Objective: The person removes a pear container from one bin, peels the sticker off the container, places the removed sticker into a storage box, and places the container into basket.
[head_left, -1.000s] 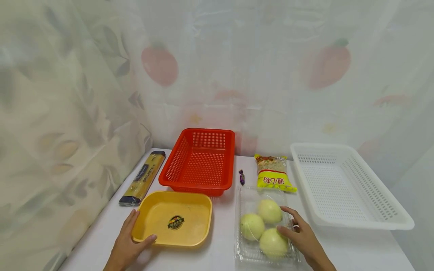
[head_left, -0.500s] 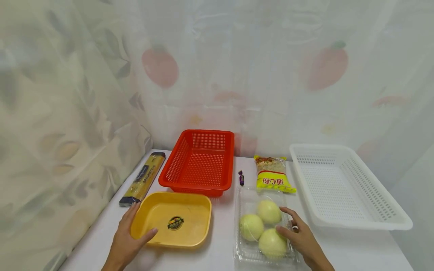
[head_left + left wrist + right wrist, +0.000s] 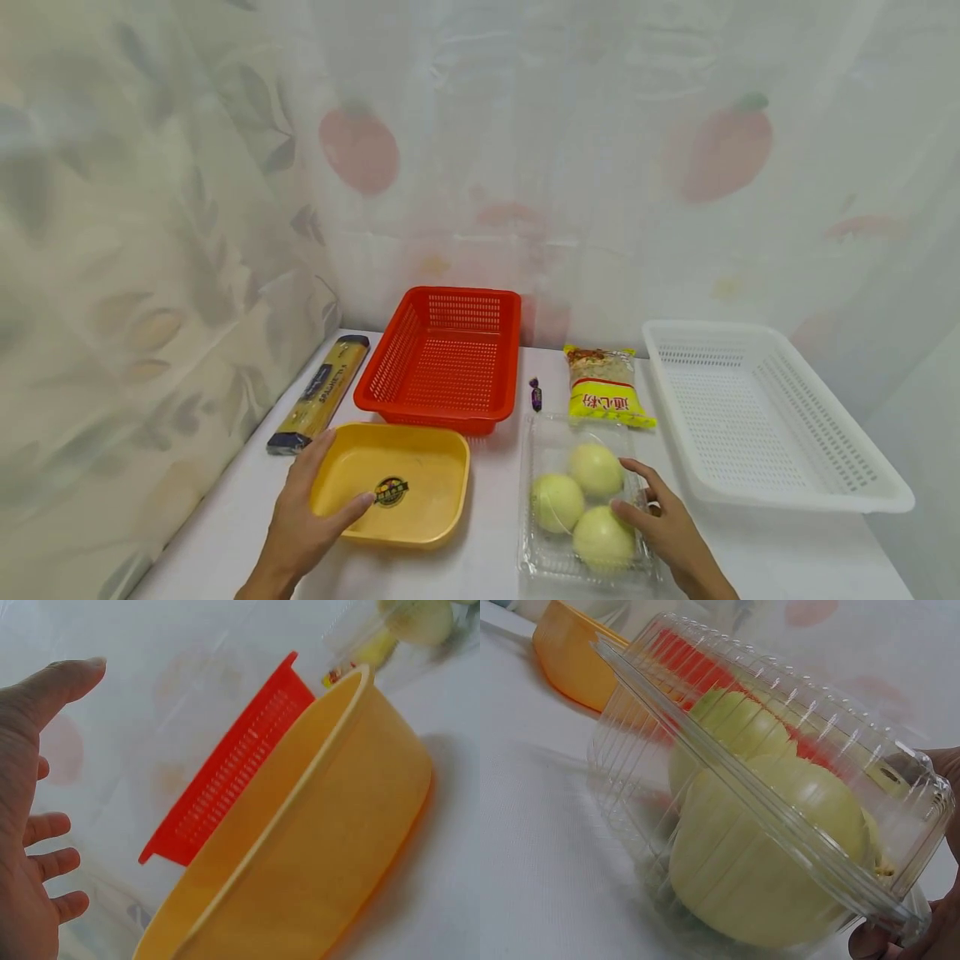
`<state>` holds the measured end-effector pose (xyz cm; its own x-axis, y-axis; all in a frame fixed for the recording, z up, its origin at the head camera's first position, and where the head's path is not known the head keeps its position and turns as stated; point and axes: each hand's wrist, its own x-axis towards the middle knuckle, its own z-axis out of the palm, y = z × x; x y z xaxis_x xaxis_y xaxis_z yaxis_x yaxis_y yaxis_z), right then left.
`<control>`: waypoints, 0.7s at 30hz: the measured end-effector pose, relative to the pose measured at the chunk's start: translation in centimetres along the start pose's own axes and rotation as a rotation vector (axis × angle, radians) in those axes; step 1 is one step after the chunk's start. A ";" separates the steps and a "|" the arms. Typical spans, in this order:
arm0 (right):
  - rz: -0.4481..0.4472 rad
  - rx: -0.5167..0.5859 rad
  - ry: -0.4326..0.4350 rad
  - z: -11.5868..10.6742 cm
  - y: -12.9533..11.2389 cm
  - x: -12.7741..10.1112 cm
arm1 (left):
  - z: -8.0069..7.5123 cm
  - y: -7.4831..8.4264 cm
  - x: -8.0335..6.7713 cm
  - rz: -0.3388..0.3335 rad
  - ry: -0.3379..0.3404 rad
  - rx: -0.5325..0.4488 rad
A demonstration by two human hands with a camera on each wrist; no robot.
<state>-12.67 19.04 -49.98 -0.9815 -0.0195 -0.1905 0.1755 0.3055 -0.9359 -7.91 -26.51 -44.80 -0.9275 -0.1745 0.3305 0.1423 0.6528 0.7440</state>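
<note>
My left hand [image 3: 333,479] hovers open over the left corner of a shallow yellow tray [image 3: 408,467], thumb reaching above its floor. In the left wrist view the left hand [image 3: 52,750] is spread and apart from the yellow tray [image 3: 315,847]. My right hand [image 3: 641,496] grips the right side of a clear plastic clamshell box [image 3: 551,433], thumb on the lid. The box holds three pale yellow-green fruits [image 3: 596,468]. Through the ribbed clear box [image 3: 727,780] in the right wrist view, the fruits [image 3: 772,847] show, with my right hand [image 3: 937,915] at its far corner.
A red slotted basket [image 3: 442,358] stands behind the tray and a white slotted basket [image 3: 757,408] at the right. A spaghetti pack [image 3: 318,392] lies along the left wall. A yellow pasta bag [image 3: 603,387] and a purple candy [image 3: 535,393] lie behind the box. Curtains close the back and left.
My left hand has slid from the tray's near left rim up and to the right, over the tray's corner. The right hand and the fruit box have stayed put.
</note>
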 end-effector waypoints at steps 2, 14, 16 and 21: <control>0.000 0.000 0.001 0.0 0.0 0.0 | 0.3 0.5 0.0 0.026 -0.001 -0.013; -0.002 -0.004 -0.007 -0.1 0.2 0.0 | 2.4 2.9 0.1 0.070 -0.031 -0.059; -0.004 -0.006 -0.011 -0.1 0.3 0.0 | 3.0 3.3 0.1 0.082 -0.047 -0.073; -0.007 -0.004 -0.011 -0.1 0.4 0.0 | 4.7 4.4 -0.1 0.145 -0.085 -0.122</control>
<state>-12.63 19.26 -50.33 -0.9818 -0.0326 -0.1872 0.1683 0.3088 -0.9361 -8.82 -20.14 -44.33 -0.9194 -0.0186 0.3930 0.3127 0.5715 0.7587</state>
